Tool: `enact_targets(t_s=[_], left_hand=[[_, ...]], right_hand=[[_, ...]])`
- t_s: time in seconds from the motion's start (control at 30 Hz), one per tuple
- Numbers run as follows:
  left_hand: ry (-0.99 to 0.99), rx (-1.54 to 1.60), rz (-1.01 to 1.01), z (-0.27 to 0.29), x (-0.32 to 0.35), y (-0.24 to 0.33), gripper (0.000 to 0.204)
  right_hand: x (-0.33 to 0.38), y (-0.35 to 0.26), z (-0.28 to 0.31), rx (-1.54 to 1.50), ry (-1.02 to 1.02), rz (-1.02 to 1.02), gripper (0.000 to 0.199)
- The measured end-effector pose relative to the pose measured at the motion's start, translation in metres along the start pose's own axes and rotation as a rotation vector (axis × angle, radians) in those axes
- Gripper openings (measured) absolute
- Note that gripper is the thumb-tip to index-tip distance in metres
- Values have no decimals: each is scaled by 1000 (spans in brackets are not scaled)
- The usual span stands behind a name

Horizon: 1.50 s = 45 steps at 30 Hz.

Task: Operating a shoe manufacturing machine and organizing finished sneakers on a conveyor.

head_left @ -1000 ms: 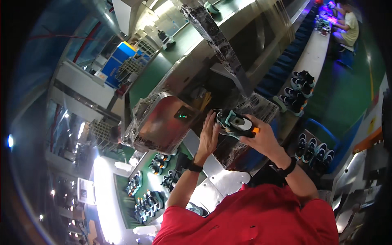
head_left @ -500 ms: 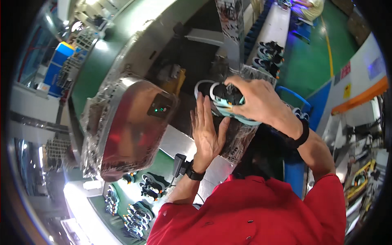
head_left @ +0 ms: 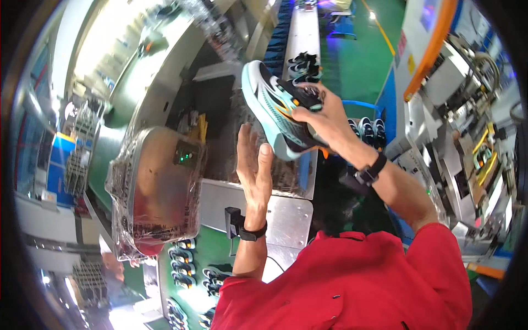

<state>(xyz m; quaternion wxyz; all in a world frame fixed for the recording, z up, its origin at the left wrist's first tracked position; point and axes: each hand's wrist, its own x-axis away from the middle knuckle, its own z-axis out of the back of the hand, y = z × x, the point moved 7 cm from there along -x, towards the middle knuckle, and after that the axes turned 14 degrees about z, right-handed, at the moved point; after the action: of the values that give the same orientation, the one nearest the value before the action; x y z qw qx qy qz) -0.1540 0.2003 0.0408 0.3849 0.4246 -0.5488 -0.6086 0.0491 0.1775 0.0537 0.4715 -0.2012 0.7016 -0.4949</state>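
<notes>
My right hand [head_left: 325, 120] grips a sneaker [head_left: 275, 104] by its upper near the laces and ankle opening. The sneaker is black and white with a pale mint sole and orange accents. It is held up and tilted, its toe toward the far left and its heel toward me. Close beside the sole, near the heel, my left hand [head_left: 254, 168] is raised with fingers stretched and thumb apart, holding nothing. Whether the left thumb touches the sole I cannot tell. Below both hands lies a metal work surface [head_left: 289, 220].
A plastic-wrapped machine housing [head_left: 165, 187] with green indicator lights stands at left. Several sneakers [head_left: 304, 67] sit on the white conveyor [head_left: 303, 33] ahead. More sneakers [head_left: 367, 131] are at right beside a blue frame, and others [head_left: 182, 264] stand lower left. A machine with an orange edge [head_left: 432, 47] is at right.
My right hand has lifted and turned the sneaker so its side and sole show. My left hand has come off the sneaker's side toward its heel. The whole view has swung.
</notes>
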Motion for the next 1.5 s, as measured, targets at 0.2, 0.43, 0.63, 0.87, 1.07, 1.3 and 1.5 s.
enact_targets(t_s=[0.2,0.43,0.63,0.87,1.07,1.3,1.5], left_hand=[[-389,457,166,-145,37,42,55],[-793,425,361,-355,146,43,43],[-1118,-39,533,-552,225,-4,55],[-1085,-392,-114,-784,250,-39,60],[-965,-644,-118,-910,236,-116,91],[-984,-666,19,-933,240,-123,39],[-1382,-67,1070,-805,244,-80,25]], right_hand=[[81,-58,118,-214,243,-11,51],[203,-123,321,133,614,-9,63],[323,-186,494,501,969,-33,61],[447,-256,598,842,1354,33,55],[488,-278,609,987,1525,-110,53],[469,-270,676,1108,1469,-259,51],[355,-237,806,1241,1136,-641,61]])
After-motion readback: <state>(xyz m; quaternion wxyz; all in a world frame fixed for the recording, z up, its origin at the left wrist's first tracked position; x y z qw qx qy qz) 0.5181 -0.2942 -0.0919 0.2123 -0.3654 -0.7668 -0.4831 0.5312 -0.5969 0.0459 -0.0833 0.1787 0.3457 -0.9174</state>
